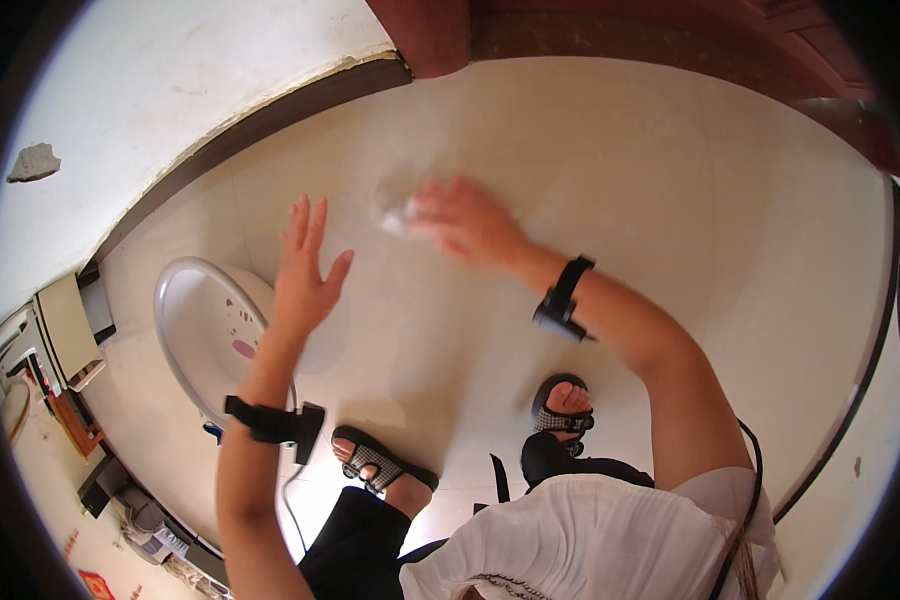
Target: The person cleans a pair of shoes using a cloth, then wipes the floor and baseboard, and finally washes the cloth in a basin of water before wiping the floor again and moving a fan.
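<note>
My right hand (pixel 471 223) is blurred over the pale tiled floor. At its fingertips is a small white item (pixel 397 219), perhaps a cloth or tissue; the blur hides its exact shape, and the fingers cover part of it. My left hand (pixel 306 262) holds nothing, its fingers spread and thumb out to the side. Just left of that hand, a white plastic basin (pixel 171 330) with pink and grey markings inside stands on the floor. My left forearm hides part of its rim. Each forearm wears a black strap with a small device.
A white wall (pixel 195 82) with a dark baseboard (pixel 270 124) runs along the upper left. A dark red door frame (pixel 439 37) stands ahead. Furniture (pixel 67 330) and household items line the left side. My sandalled feet (pixel 379 461) are below; a cable (pixel 292 514) hangs by my left arm.
</note>
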Action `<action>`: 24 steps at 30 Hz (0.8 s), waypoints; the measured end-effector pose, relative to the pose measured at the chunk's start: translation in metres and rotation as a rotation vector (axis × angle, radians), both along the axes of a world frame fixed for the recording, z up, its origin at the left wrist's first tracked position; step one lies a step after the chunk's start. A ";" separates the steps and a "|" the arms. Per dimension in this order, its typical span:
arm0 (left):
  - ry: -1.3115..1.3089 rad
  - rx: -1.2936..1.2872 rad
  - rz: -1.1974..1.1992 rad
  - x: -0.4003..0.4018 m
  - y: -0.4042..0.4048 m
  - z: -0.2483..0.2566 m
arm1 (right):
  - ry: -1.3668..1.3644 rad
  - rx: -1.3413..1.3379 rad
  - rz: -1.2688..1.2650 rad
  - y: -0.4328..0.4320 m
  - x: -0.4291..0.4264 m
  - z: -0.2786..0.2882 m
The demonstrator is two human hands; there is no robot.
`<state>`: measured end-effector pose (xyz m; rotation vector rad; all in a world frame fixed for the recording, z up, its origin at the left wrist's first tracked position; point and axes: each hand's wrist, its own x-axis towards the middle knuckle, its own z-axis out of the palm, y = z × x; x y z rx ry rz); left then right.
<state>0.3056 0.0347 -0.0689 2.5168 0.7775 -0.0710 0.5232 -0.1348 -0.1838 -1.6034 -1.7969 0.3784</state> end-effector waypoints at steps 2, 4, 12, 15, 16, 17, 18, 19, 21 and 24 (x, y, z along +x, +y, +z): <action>0.044 0.046 -0.063 0.000 0.014 0.031 | -0.042 0.006 0.193 -0.019 -0.056 -0.005; 0.107 0.104 -0.125 0.003 0.028 0.067 | -0.043 0.022 0.323 -0.047 -0.096 -0.013; -0.056 0.258 0.026 -0.025 0.086 0.126 | 0.339 -0.120 0.629 -0.097 -0.078 -0.014; -0.127 0.161 0.135 -0.049 0.093 0.099 | 0.267 -0.301 0.295 -0.088 -0.018 0.017; -0.154 0.073 0.220 -0.046 0.090 0.087 | 0.134 -0.256 0.130 -0.088 0.009 0.018; -0.205 -0.019 0.284 -0.056 0.093 0.073 | 0.051 -0.208 -0.005 -0.079 0.025 0.032; -0.207 -0.119 0.383 -0.048 0.083 0.066 | -0.051 -0.117 -0.117 -0.084 0.053 0.033; -0.203 -0.213 0.486 -0.043 0.076 0.062 | -0.014 -0.150 -0.262 -0.088 0.068 0.033; -0.191 -0.268 0.577 -0.054 0.079 0.063 | -0.013 -0.170 -0.481 -0.086 0.073 0.033; -0.204 -0.288 0.653 -0.088 0.096 0.059 | -0.006 -0.176 -0.574 -0.084 0.053 0.021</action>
